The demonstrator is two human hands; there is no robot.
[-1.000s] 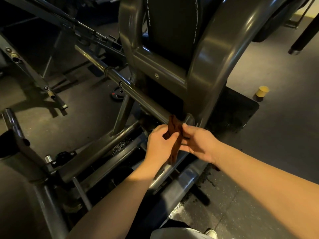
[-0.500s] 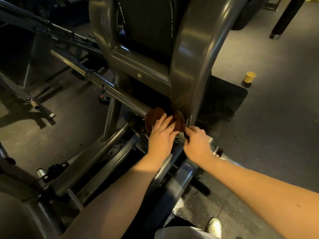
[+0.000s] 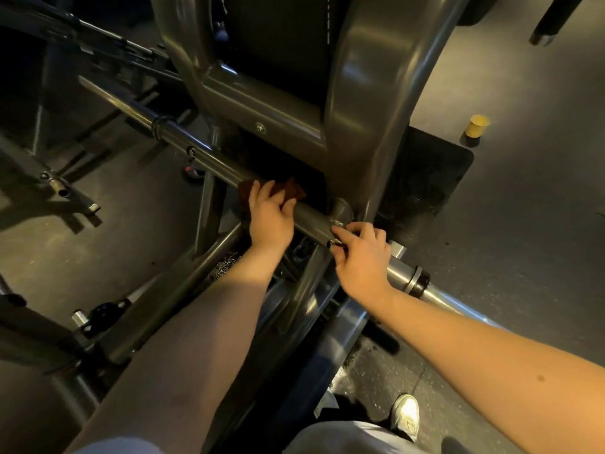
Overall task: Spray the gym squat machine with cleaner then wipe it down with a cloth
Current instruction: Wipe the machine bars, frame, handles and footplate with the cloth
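The squat machine's grey steel frame [image 3: 360, 93] fills the middle of the head view, with a long round bar [image 3: 196, 149] running from upper left down to lower right. My left hand [image 3: 270, 219] presses a brown cloth [image 3: 293, 189] onto that bar, just left of the big curved upright. My right hand [image 3: 361, 257] rests on the bar's joint below the upright, fingers bent against the metal, holding nothing that I can see. No spray bottle is in view.
A small yellow cup-shaped object [image 3: 477, 126] stands on the grey floor at the right, beside a black rubber mat [image 3: 432, 178]. Frame tubes and pegs [image 3: 59, 188] crowd the left. My shoe [image 3: 406, 417] is at the bottom.
The cloth went from being held between both hands to being pressed on the bar by my left hand, which slid it up-left. My right hand let go and now rests on the joint.
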